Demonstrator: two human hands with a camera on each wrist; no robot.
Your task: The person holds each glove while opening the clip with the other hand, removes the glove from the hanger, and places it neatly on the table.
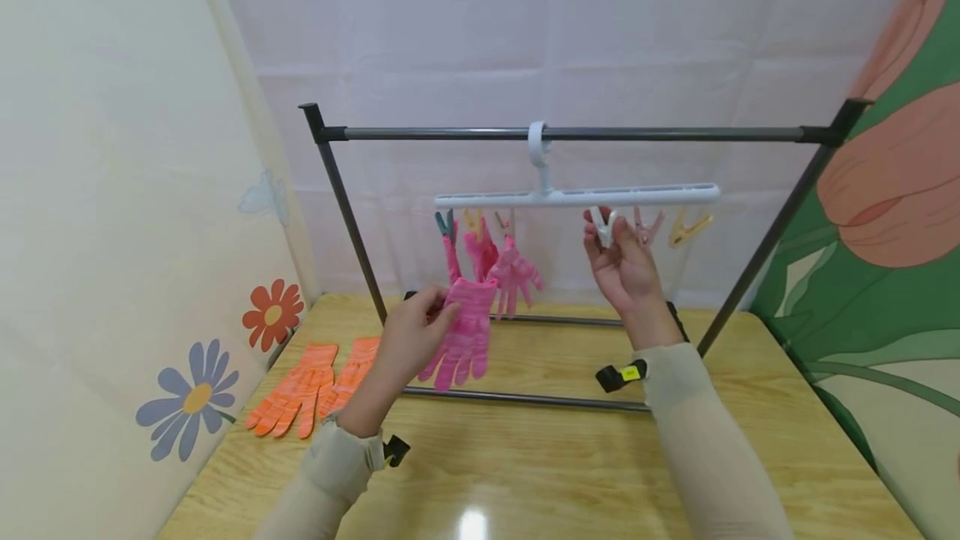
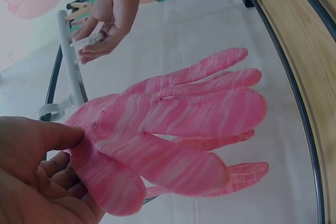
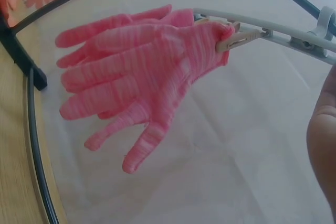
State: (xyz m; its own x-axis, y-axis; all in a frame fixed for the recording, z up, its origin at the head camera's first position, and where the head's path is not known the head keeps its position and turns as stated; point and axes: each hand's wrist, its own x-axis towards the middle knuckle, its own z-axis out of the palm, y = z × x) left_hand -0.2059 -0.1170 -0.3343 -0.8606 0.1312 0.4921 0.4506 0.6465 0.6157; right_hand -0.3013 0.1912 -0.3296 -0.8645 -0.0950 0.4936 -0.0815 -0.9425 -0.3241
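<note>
My left hand (image 1: 416,332) pinches a pink striped knit glove (image 1: 471,323) near its cuff, thumb on top, with the glove's fingers hanging down. At the hanger (image 1: 630,195), my right hand (image 1: 626,265) grips a white clothespin (image 1: 602,227) between thumb and fingers. More pink gloves (image 1: 513,272) hang at the hanger's left half, from a green clothespin (image 1: 446,223), a yellow one and a beige clothespin (image 3: 239,41). In the left wrist view, the held glove (image 2: 173,108) fills the middle, with the right hand (image 2: 118,14) behind it. The right wrist view shows only a hand's edge.
A pink clothespin (image 1: 648,226) and a yellow clothespin (image 1: 688,228) hang right of my right hand. The hanger hooks over the dark rack bar (image 1: 435,133). Orange striped gloves (image 1: 303,386) lie on the wooden table (image 1: 540,473) at left. Rack posts stand on both sides.
</note>
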